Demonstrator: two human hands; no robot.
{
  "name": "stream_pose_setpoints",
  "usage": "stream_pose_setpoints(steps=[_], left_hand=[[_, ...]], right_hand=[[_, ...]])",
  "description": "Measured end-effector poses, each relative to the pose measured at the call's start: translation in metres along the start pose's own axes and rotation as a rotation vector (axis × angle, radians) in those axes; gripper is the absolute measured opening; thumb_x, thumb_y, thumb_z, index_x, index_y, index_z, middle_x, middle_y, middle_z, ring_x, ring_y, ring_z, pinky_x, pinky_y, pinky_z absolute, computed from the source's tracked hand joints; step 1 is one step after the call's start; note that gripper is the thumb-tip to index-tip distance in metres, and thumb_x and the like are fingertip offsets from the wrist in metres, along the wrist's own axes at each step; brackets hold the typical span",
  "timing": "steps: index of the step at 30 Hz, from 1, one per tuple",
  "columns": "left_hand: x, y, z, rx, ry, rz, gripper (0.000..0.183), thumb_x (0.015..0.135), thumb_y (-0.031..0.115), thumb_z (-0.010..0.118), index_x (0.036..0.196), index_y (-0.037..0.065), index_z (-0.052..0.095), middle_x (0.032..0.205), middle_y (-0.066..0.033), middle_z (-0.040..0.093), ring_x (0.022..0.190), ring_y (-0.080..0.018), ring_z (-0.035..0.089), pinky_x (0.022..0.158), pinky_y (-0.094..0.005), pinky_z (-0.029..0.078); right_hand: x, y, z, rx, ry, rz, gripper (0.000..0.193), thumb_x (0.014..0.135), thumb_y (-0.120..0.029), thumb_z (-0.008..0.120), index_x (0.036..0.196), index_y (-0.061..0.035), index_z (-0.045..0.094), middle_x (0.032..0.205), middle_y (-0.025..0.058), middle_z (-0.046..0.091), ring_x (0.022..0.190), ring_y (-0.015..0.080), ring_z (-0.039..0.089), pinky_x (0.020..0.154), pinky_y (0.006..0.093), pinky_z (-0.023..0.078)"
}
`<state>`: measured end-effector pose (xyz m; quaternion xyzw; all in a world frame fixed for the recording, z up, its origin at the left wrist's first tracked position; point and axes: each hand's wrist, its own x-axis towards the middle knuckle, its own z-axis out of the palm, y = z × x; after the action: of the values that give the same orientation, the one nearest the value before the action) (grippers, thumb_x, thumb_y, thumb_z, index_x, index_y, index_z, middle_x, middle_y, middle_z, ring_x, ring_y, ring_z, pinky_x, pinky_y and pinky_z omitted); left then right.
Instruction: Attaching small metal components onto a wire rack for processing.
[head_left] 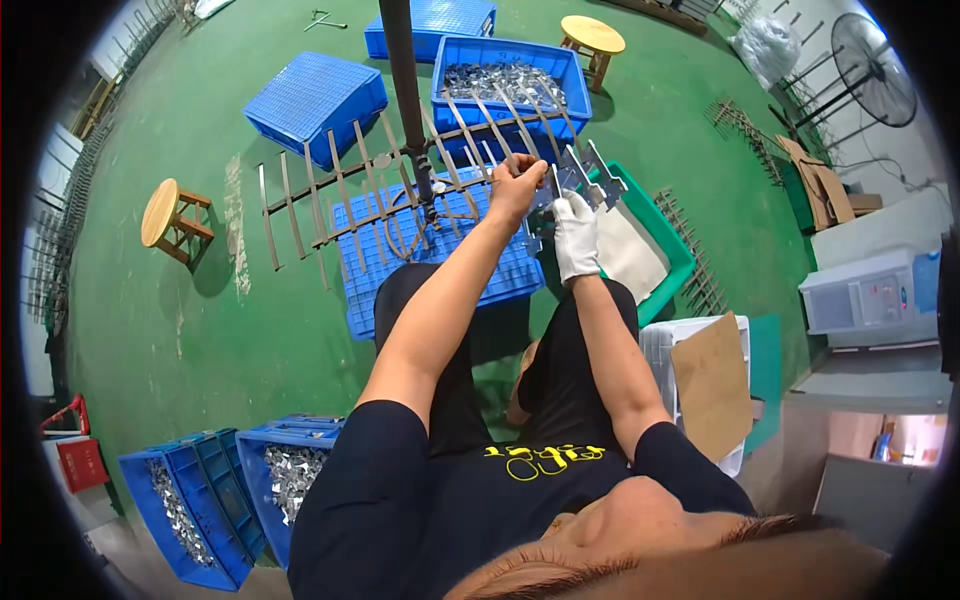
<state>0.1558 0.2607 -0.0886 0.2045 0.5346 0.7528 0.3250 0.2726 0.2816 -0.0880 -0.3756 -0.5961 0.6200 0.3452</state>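
My left hand (516, 188) is bare and reaches to the right end of a metal prong rack (341, 178), fingers pinched together. What lies between those fingertips is too small to make out. Just to its right, my right hand (575, 238) wears a white glove and is closed on a cut-out metal bracket (541, 205). More silvery brackets (602, 182) stand up beside the glove, over the far end of a green tray (683, 262). The rack's long bars and thin prongs spread to both sides of a dark upright post (401, 80).
A blue crate (355, 300) lies under the rack. Beyond it is a blue bin (460, 60) of small metal parts, near wooden stools (594, 35) (160, 212). More parts fill blue bins (215, 560) at lower left. Cardboard (712, 385) lies on a white crate; a fan (873, 70) stands far right.
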Motion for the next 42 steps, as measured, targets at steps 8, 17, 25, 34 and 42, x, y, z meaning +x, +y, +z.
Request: stream_pose_setpoints(steps=[8,17,25,34,42], left_hand=[[0.003,-0.005,-0.003,0.053,0.003,0.012,0.009,0.078,0.009,0.060,0.081,0.001,0.058,0.071,-0.0052,0.057,0.062,-0.0123,0.054,0.062,-0.0227,0.046],[0.007,-0.012,-0.009,0.157,0.008,0.075,0.008,0.077,0.008,0.059,0.080,0.002,0.058,0.071,-0.0052,0.057,0.064,-0.0128,0.054,0.062,-0.0231,0.046],[0.004,-0.012,-0.013,0.202,-0.014,0.124,0.008,0.074,0.009,0.058,0.079,0.003,0.057,0.070,-0.0048,0.057,0.063,-0.0128,0.052,0.060,-0.0228,0.042],[0.000,-0.005,-0.011,0.208,-0.024,0.102,0.007,0.075,0.008,0.058,0.079,0.004,0.057,0.072,-0.0045,0.057,0.065,-0.0128,0.052,0.062,-0.0229,0.042],[-0.001,-0.005,-0.009,0.207,-0.019,0.097,0.007,0.075,0.008,0.058,0.080,0.004,0.058,0.072,-0.0051,0.058,0.065,-0.0132,0.053,0.063,-0.0234,0.043]], right_hand=[[-0.003,-0.037,0.017,0.212,0.060,0.095,0.021,0.079,-0.008,0.045,0.093,-0.0014,0.060,0.065,0.0040,0.053,0.057,0.0101,0.047,0.049,0.0212,0.039],[0.006,-0.042,0.015,0.242,-0.031,0.160,0.022,0.071,-0.005,0.044,0.087,-0.0053,0.061,0.058,0.0025,0.050,0.051,0.0093,0.044,0.048,0.0196,0.036],[0.012,-0.031,0.011,0.302,-0.071,0.127,0.018,0.075,-0.007,0.046,0.085,-0.0073,0.060,0.058,-0.0008,0.051,0.053,0.0086,0.050,0.047,0.0193,0.036],[0.007,-0.041,0.014,0.283,-0.039,0.145,0.021,0.074,-0.007,0.046,0.088,-0.0071,0.061,0.058,-0.0006,0.050,0.053,0.0079,0.047,0.049,0.0195,0.035],[0.004,-0.046,0.016,0.233,-0.014,0.171,0.027,0.073,-0.008,0.046,0.094,-0.0058,0.063,0.060,0.0003,0.051,0.054,0.0076,0.045,0.049,0.0192,0.034]])
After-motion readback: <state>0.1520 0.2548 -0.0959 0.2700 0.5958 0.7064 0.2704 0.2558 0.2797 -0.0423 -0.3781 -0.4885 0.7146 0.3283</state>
